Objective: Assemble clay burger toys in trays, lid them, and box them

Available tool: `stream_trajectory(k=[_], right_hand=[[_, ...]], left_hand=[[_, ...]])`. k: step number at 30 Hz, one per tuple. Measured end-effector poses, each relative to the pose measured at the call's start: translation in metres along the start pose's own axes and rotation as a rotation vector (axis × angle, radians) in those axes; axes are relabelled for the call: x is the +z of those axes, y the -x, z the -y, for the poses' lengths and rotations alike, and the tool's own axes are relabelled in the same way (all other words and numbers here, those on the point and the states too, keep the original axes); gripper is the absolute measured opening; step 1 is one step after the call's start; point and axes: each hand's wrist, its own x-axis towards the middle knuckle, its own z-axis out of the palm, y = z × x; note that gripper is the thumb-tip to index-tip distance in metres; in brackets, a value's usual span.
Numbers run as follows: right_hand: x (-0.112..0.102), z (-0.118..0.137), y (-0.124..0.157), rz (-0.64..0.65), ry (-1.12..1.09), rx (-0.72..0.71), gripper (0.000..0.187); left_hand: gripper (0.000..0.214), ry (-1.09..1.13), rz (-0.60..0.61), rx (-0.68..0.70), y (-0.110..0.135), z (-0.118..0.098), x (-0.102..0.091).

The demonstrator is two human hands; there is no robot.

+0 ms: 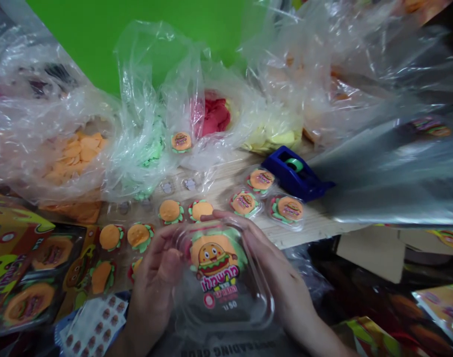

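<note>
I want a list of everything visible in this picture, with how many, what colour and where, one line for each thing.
clear plastic container: 1, clear with orange burger label, between both hands
burger-shaped pieces: about ten, orange and green, on wooden table
tape dispenser: 1, blue with green tape, on table
clear plastic bags: at least four, holding orange, green, red, yellow pieces, far side
printed burger cards: several, multicoloured, left
sticker sheet: 1, white with brown marks, lower left
backdrop: 1, green, far top
left hand: 1, bare, on container
right hand: 1, bare, on container

Shirt lettering [226, 350] cut off by the lower edge, the tray label's print [213, 292] too blurred to read
</note>
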Motion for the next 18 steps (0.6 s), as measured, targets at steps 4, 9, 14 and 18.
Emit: stream_trajectory(k=[4,9,14,18], right_hand=[[0.004,0.003,-0.003,0.001,0.017,-0.015,0.02],[0.004,-0.001,-0.003,-0.024,-0.002,0.003,0.021],[0.001,-0.006,-0.003,-0.008,-0.161,0.005,0.043],[0.0,-0.005,-0.001,0.045,-0.174,-0.007,0.036]], left_hand=[[0.026,0.249,0.096,-0.126,0.0,-0.003,-0.003],[0.027,0.31,-0.032,-0.168,0.004,0.003,0.004],[0.03,0.252,-0.082,-0.225,0.004,0.013,0.004],[0.026,0.235,-0.062,-0.202,0.003,0.009,0.003]])
